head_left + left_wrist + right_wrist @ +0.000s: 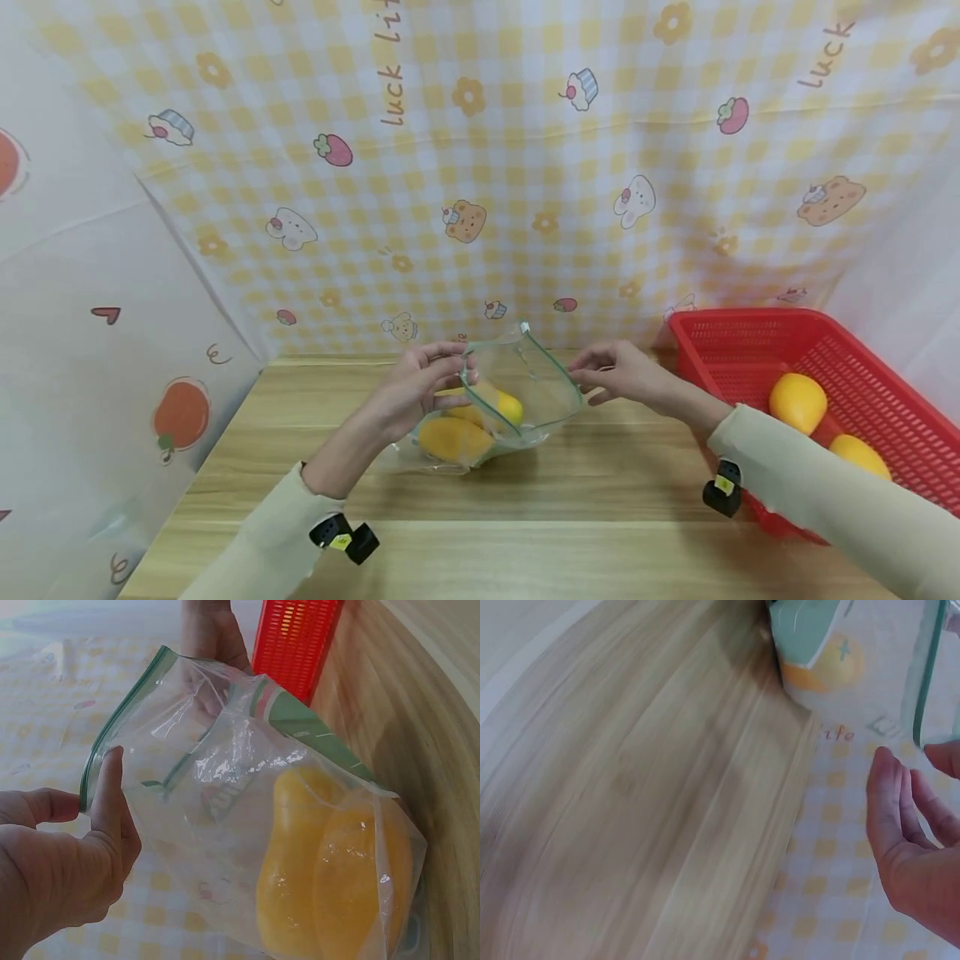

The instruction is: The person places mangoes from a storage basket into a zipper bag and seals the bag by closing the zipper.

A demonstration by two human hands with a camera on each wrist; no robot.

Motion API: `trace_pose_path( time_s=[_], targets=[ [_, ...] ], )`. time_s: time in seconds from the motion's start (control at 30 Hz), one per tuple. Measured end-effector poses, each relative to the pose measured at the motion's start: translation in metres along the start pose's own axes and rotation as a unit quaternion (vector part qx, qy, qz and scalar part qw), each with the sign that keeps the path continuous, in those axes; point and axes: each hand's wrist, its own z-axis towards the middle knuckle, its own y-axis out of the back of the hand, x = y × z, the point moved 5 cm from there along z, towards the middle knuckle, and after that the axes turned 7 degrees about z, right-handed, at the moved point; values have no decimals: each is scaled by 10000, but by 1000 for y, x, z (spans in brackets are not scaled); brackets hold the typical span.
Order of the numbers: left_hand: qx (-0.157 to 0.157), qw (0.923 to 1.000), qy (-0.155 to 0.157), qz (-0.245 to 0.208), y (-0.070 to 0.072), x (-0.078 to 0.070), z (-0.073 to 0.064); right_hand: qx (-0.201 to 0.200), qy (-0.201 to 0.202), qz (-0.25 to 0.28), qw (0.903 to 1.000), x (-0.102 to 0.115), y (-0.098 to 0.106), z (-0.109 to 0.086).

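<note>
A clear zip-top bag (525, 375) with a green zip rim leans above the wooden table, its mouth spread wide. Inside it, toward the bottom, lie two smooth yellow fruits (352, 877), one of them pear-shaped. On the left side of the mouth, my left hand (420, 387) pinches the rim between thumb and fingers. My right hand (622, 375) holds the opposite edge of the mouth by its fingertips; in the right wrist view its thumb and fingers lie on either side of the bag's corner. A printed patch shows on the bag there.
A red perforated plastic basket (705, 358) stands at the right, beneath my right forearm. Two yellow fruits (798, 403) are visible in it. Behind the wooden table (525, 492) hangs a yellow checked cloth (525, 167) with cartoon prints.
</note>
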Motion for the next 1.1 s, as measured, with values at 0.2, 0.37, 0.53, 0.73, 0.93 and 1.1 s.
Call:
trace_pose_path(
  time_s=[0.2, 0.37, 0.53, 0.73, 0.93, 1.1],
  targets=[
    [180, 9997, 150, 83, 0, 8, -1, 297, -155, -382, 9987, 1, 12, -13],
    [249, 9993, 211, 160, 1, 14, -2, 494, -261, -764, 9955, 4, 20, -22],
    [298, 9990, 264, 195, 2, 18, -3, 629, -231, -1250, 9899, 9, 29, -32],
    [308, 9990, 260, 188, 3, 20, -3, 683, -203, -1701, 9828, 17, 41, -43],
    [275, 9990, 296, 185, 4, 22, -3, 686, 21, -2030, 9768, 26, 52, -53],
    [280, 9990, 306, 167, 4, 23, -3, 605, 163, -2483, 9666, 29, 63, -61]
  ],
)
